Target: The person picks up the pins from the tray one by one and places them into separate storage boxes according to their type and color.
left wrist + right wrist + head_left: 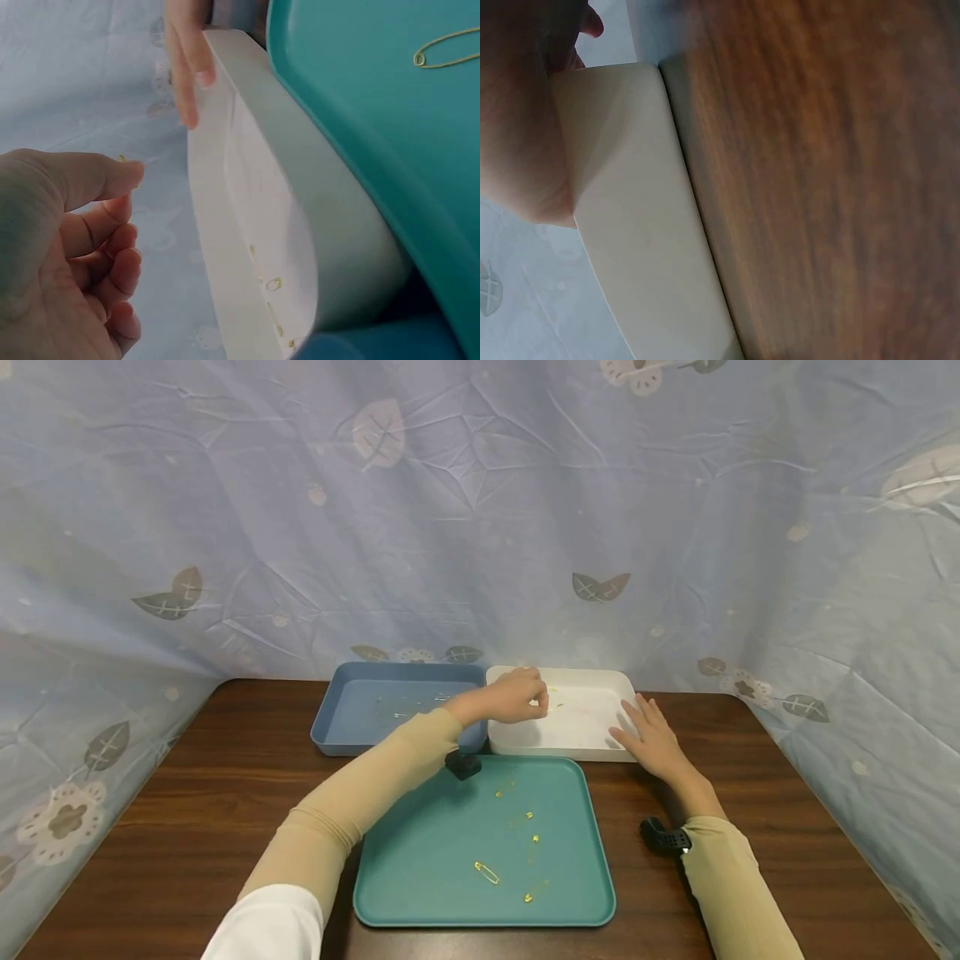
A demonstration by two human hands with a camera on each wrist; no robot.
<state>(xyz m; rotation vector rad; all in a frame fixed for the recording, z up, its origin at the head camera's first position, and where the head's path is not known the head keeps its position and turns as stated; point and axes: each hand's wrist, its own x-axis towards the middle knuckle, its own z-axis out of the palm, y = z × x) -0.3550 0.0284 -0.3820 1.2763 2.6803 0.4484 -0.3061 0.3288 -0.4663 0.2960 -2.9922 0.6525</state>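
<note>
My left hand (pixel 516 695) is over the left part of the white tray (pixel 588 727). In the left wrist view, its thumb and index finger pinch a small gold safety pin (pixel 122 158), mostly hidden by the fingertips. More gold pins (pixel 274 284) lie inside the white tray. At that tray's right end, my right hand (pixel 654 742) rests on the rim with its fingers spread and fairly straight. Nearer to me, the teal tray (pixel 427 868) bears several gold safety pins, one of them (pixel 487 872) plainly visible near its front.
Left of the white tray stands a blue tray (pixel 356 702) with several silver-coloured pins (pixel 402 716) in it. All three trays sit close together on a dark wooden table (pixel 202 810). A patterned pale blue curtain (pixel 480 527) hangs behind and at both sides.
</note>
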